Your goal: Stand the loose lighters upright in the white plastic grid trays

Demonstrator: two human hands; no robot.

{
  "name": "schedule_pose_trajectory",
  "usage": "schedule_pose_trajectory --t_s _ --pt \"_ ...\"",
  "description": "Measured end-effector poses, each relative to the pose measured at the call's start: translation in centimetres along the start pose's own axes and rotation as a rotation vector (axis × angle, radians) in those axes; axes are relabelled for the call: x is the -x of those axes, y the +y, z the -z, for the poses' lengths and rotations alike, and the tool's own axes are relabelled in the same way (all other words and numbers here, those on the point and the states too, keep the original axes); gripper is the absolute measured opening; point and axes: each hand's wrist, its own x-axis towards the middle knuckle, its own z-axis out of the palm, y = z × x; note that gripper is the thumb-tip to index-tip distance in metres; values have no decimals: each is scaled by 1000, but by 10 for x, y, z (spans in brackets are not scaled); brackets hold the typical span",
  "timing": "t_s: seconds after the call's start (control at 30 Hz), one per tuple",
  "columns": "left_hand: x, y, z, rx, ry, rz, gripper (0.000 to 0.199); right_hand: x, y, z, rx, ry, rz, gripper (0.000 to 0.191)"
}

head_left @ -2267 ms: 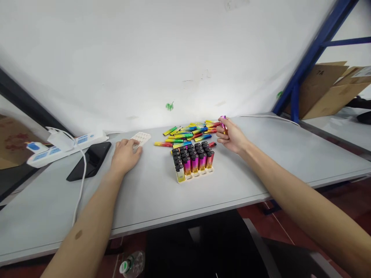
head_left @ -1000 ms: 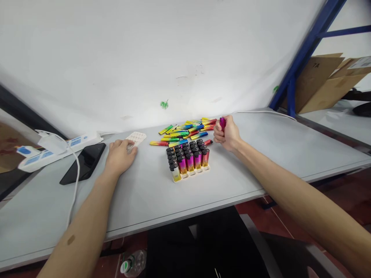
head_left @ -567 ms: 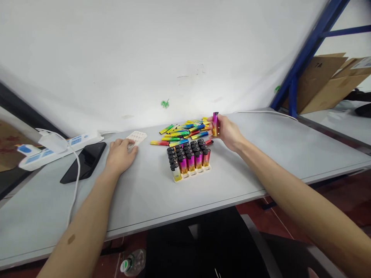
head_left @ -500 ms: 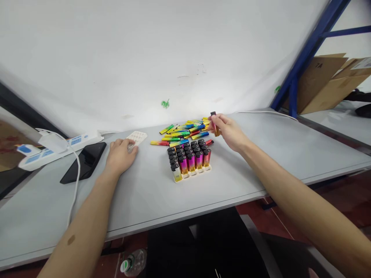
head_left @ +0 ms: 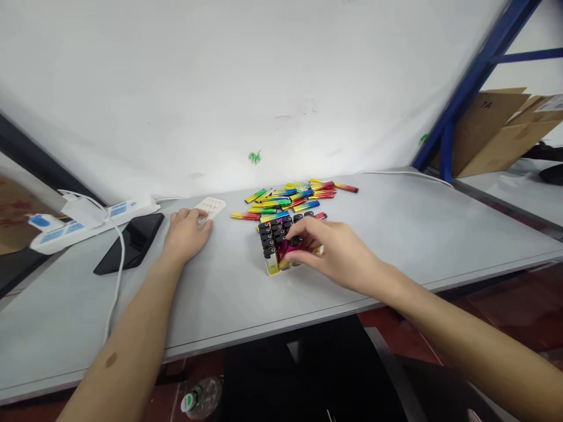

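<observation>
My right hand [head_left: 341,253] pinches a lighter [head_left: 296,241] between thumb and fingers over the front row of a block of upright lighters [head_left: 269,241]. The held lighter has a black top, and my fingers hide most of its body. The block stands in a white holder [head_left: 273,274], mostly hidden by the lighters and my hand. At the left, my left hand [head_left: 185,235] lies on the table, fingers loosely spread, touching the near edge of a second white holder [head_left: 212,206] with rows of holes. Behind the block lies a loose pile of shiny multicoloured lighters [head_left: 281,202].
A black phone [head_left: 129,245] and a white power strip [head_left: 132,206] with a white cable [head_left: 119,275] lie on the left of the grey table [head_left: 229,305]. A white wall is behind. Cardboard boxes [head_left: 497,129] stand at the right, and a plastic bottle [head_left: 206,398] below.
My right hand has come from above the pile's right side down and left to the front row, bringing the lighter with it. The left hand stays on the white holder.
</observation>
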Motion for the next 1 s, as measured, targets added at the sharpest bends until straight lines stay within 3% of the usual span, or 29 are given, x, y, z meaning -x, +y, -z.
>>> schedule_pose_trajectory --t_s 0.17,0.27,0.37,0.47,0.53,0.6,0.7,0.73,0.8,0.9,1.0 --pt "1 3 2 2 -9 5 47 0 -1 -15 397 -106 33 15" --pt "1 3 2 4 -1 -2 48 2 -6 -17 544 -87 54 20" --pt "1 3 2 14 2 -4 47 1 -8 -14 520 13 92 33" --pt "2 2 1 20 8 -11 47 -10 -2 -1 408 189 73 25" --pt "3 3 1 23 10 -11 47 -24 14 15 370 314 23 21" --pt "3 4 2 25 5 -5 48 -37 40 32 384 347 -67 23" --pt "4 5 4 25 -18 8 48 -46 91 49 429 88 -155 9" --pt "3 5 4 25 -20 8 48 -46 107 51 416 -15 -147 16" --pt "2 4 4 20 -15 3 47 -43 131 52 388 -65 -127 31" --pt "1 2 2 6 -6 7 46 -38 144 49 312 -78 -100 29" --pt "1 1 2 11 -4 8 47 -37 137 49 226 -97 -180 17"
